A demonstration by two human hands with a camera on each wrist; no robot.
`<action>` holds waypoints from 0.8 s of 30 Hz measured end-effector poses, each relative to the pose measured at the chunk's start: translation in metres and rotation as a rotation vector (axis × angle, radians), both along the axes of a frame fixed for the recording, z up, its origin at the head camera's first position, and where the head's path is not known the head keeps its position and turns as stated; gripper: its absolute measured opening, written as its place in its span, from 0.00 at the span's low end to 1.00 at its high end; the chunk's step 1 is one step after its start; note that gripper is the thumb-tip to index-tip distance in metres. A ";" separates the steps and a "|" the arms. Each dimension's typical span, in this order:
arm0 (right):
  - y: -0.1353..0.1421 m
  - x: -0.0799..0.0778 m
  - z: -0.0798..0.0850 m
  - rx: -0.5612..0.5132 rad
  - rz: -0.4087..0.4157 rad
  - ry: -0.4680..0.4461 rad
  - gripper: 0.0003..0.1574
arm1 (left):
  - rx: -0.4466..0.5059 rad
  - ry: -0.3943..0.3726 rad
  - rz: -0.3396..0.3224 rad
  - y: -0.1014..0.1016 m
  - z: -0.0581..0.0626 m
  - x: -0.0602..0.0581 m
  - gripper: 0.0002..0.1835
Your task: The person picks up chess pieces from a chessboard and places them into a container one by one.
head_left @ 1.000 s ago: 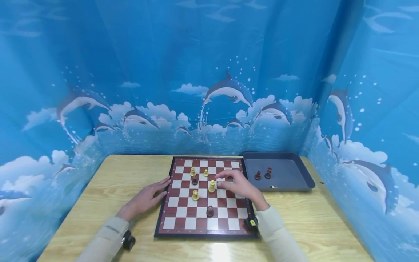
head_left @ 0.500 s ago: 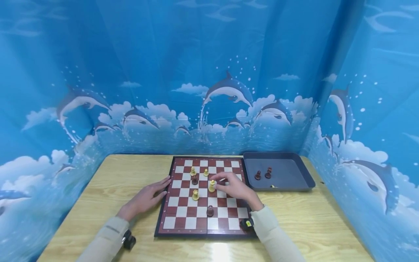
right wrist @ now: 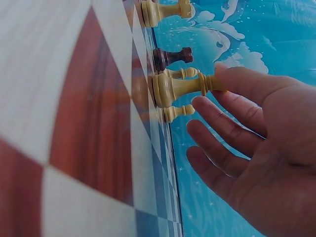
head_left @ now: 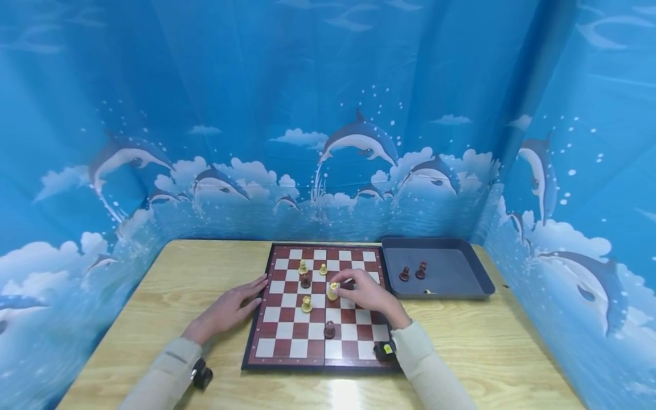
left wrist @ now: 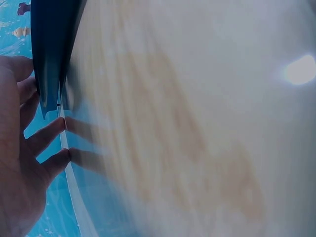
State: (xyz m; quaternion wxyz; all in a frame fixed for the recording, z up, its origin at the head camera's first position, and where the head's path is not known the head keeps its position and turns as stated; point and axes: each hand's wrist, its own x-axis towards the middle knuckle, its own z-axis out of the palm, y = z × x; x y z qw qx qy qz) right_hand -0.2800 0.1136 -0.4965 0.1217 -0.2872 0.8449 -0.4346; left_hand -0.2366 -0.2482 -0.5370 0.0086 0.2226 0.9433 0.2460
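Tall yellow piece (head_left: 332, 294) is standing on the board (head_left: 282, 348), lower centre of the head view. Your right grip (head_left: 365, 290), spread wider a second ago, is pinching its top; you're likely controlling it. Left grip (head_left: 230, 308) is holding nothing, fingers touching board's left edge.

You have a pale yellow chess piece (right wrist: 186, 88) pinched near its top by your right grip (head_left: 370, 293), upright, its wide round base below on the red-and-white chequered board (head_left: 318, 316), which lies flat under that grip, dark edge touching your left grip (head_left: 230, 310).
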 end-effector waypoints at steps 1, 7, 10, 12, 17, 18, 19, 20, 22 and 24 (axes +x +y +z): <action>0.000 0.000 0.000 0.003 -0.002 0.005 0.13 | -0.003 0.002 -0.001 0.000 0.000 0.000 0.27; 0.000 0.002 0.002 0.021 -0.014 0.040 0.12 | -0.007 0.010 -0.011 -0.001 -0.001 -0.001 0.27; 0.000 0.002 0.003 0.030 -0.014 0.053 0.12 | -0.005 0.014 -0.011 -0.001 -0.001 -0.002 0.27; 0.000 0.002 0.004 0.025 -0.020 0.059 0.12 | -0.003 0.016 -0.012 -0.001 -0.002 -0.002 0.27; 0.006 0.002 0.007 -0.038 -0.051 0.074 0.16 | -0.005 0.008 -0.013 -0.001 -0.002 -0.002 0.28; 0.007 0.002 0.008 -0.048 -0.059 0.080 0.16 | -0.004 0.005 -0.011 -0.001 -0.002 -0.002 0.28; 0.009 0.003 0.009 -0.054 -0.064 0.088 0.16 | -0.003 0.004 -0.009 -0.001 -0.002 -0.002 0.28; 0.011 0.003 0.010 -0.057 -0.070 0.094 0.15 | -0.003 0.003 -0.009 -0.001 -0.002 -0.002 0.28; 0.014 0.003 0.012 -0.054 -0.083 0.106 0.13 | -0.003 0.004 -0.011 -0.001 -0.002 -0.001 0.28; 0.016 0.003 0.014 -0.052 -0.091 0.120 0.12 | -0.002 0.005 -0.009 0.000 -0.001 -0.001 0.27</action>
